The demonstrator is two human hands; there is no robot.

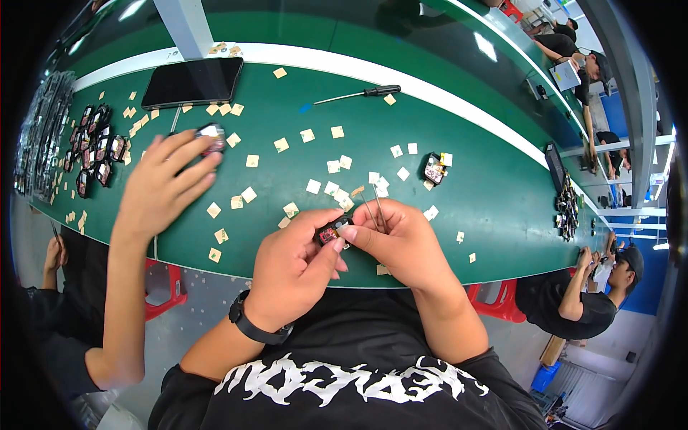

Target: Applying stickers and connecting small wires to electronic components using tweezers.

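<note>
Wears a black shirt [308, 333] with white lettering and, on the left wrist, a black watch [247, 324]. Holds a small black unit [332, 233] in the left hand [294, 265], pinched between thumb and curled fingers, above the near edge of the green table [494, 208]. Touches the unit's right side with the thumb of the right hand [398, 240], while gripping tweezers [379, 205] in that same hand, prongs pointing away. Shows a tan scrap [357, 191] by the prong tips; cannot tell whether touching. Beyond, has pale squares [314, 186] scattered widely, and to the right a loose unit [433, 170] beside one of them. At left, has a co-worker [125, 279] reaching in, fingers over another unit [211, 135], and farther left a heap of units [93, 147]. Toward the far side, includes a screwdriver [376, 91], black handle rightward, and at far left a black screen [193, 81]. At far right, ends in more heaped units [566, 215] and a capped person [577, 308].
</note>
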